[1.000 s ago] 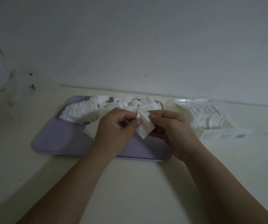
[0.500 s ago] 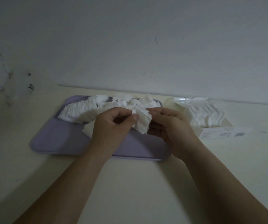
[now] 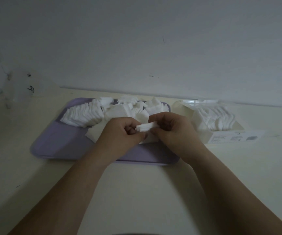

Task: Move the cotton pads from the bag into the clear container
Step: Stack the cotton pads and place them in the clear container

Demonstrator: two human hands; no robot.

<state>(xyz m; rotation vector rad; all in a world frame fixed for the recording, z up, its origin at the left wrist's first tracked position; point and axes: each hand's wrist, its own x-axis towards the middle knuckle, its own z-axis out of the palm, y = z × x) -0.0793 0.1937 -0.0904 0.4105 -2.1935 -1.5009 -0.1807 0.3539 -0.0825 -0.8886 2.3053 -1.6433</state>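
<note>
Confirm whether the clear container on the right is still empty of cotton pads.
No: the clear container already holds a row of white cotton pads standing inside it.

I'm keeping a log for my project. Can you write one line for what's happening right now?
left hand + right hand: both grip small pad stack | over purple tray | clear container: partly filled

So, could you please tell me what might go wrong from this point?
1. The small stack of pads is pinched only at its ends between the left hand and right hand, so middle pads might slip out.
2. The clear container already holds many pads, so a crooked stack could jam or spill.
3. Loose pads on the purple tray may scatter if brushed.
</note>
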